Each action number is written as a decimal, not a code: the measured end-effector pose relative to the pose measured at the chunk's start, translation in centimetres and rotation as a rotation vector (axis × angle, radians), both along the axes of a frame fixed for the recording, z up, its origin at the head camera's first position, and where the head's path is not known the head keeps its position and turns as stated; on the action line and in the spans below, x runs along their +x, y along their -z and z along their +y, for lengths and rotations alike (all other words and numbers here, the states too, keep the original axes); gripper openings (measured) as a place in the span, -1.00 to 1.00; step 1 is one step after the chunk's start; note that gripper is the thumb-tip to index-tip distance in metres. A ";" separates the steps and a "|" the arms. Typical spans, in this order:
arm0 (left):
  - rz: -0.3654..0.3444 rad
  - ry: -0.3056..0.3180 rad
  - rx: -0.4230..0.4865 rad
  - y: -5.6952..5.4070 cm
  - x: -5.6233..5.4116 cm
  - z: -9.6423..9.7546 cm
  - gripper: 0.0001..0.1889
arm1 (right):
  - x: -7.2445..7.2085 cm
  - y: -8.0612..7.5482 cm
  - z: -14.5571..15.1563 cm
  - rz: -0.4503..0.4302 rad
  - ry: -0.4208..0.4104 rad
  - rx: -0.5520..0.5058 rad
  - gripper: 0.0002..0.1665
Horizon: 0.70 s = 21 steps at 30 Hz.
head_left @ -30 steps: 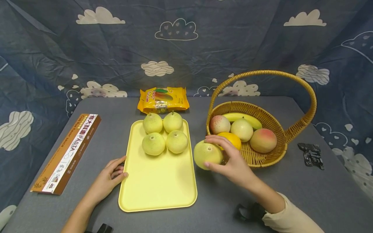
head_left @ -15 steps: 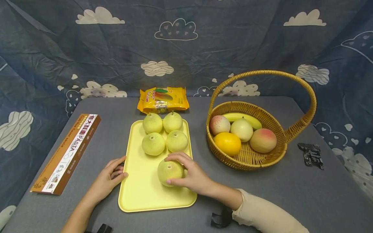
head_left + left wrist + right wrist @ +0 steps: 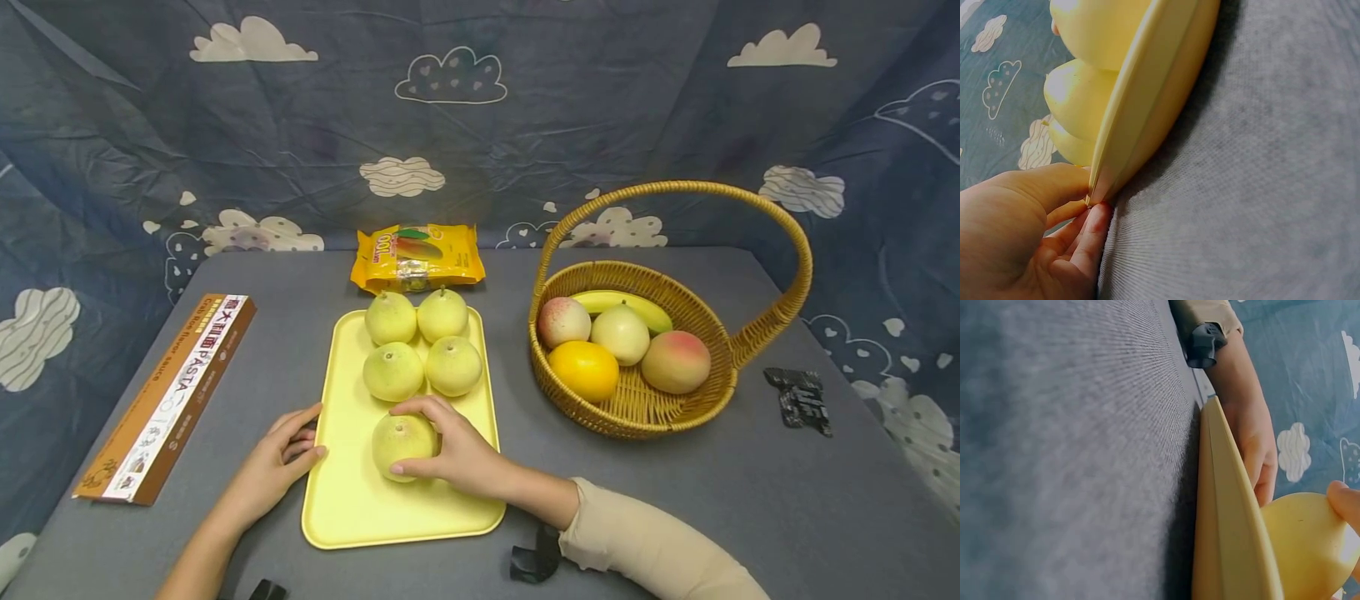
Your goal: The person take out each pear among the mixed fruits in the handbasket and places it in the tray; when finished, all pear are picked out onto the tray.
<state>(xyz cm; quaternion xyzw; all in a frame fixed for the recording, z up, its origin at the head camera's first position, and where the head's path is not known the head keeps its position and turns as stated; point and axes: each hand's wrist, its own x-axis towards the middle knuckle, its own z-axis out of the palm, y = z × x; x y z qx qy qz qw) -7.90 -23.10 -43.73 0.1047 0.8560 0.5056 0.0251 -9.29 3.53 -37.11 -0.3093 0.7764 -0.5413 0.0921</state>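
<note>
My right hand [image 3: 465, 454] grips a round yellow-green pear [image 3: 401, 442], thumb on its near side and fingers on its far side, low over the front half of the yellow tray [image 3: 352, 517]. In the right wrist view the pear [image 3: 1304, 540] shows right at the tray's rim, with a thumb on it. Several similar pears [image 3: 393, 371] sit together on the tray's back half. My left hand [image 3: 273, 467] pinches the tray's left edge. The left wrist view shows its thumb on the rim [image 3: 1113, 125] and fingers under it.
At the right stands a wicker basket [image 3: 723, 387] with a tall handle, holding a banana, an orange-yellow fruit [image 3: 585, 371], peaches and a pale pear. A yellow mango-print packet [image 3: 416, 258] lies behind the tray. A pasta box [image 3: 168, 400] lies left; a small black wrapper [image 3: 801, 402] lies far right.
My right hand has carried the pear leftward, from beside the basket to over the tray's front half. My left hand keeps its place at the tray's left edge.
</note>
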 end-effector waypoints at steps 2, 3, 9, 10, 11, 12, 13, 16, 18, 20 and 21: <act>0.001 -0.002 -0.004 -0.1 0.0 0.0 -0.40 | -0.1 0.1 -0.3 -0.004 0.005 0.005 -0.35; -0.001 -0.003 -0.006 -0.1 0.1 0.0 -0.40 | -0.1 0.2 -0.4 -0.009 0.011 0.004 -0.34; 0.004 -0.008 -0.001 -0.1 0.1 0.0 -0.40 | -0.8 2.2 -1.0 -0.007 0.020 0.022 -0.31; 0.009 -0.010 0.001 -0.1 0.0 0.0 -0.41 | -1.0 2.5 -1.0 -0.014 0.011 0.027 -0.31; 0.014 -0.009 0.002 -0.1 0.0 -0.1 -0.41 | -1.2 2.9 -0.9 -0.019 -0.002 0.030 -0.30; 0.022 -0.006 0.002 0.0 0.0 -0.1 -0.41 | -1.4 3.2 -0.7 -0.030 -0.017 0.030 -0.30; 0.026 -0.005 0.002 0.0 0.0 -0.1 -0.41 | -1.4 3.2 -0.5 -0.038 -0.033 0.029 -0.31; 0.032 -0.003 0.001 0.2 0.0 -0.1 -0.41 | -1.2 1.9 0.7 -0.045 -0.082 0.007 -0.37; 0.029 -0.003 -0.002 0.2 0.0 -0.1 -0.41 | -0.9 0.2 1.7 -0.026 -0.099 -0.018 -0.42; 0.020 -0.008 -0.003 0.1 -0.1 0.0 -0.41 | -0.6 -1.6 3.0 0.021 -0.095 -0.035 -0.48; 0.018 -0.008 -0.004 0.1 -0.1 0.0 -0.41 | -0.5 -2.4 3.7 0.057 -0.090 -0.044 -0.50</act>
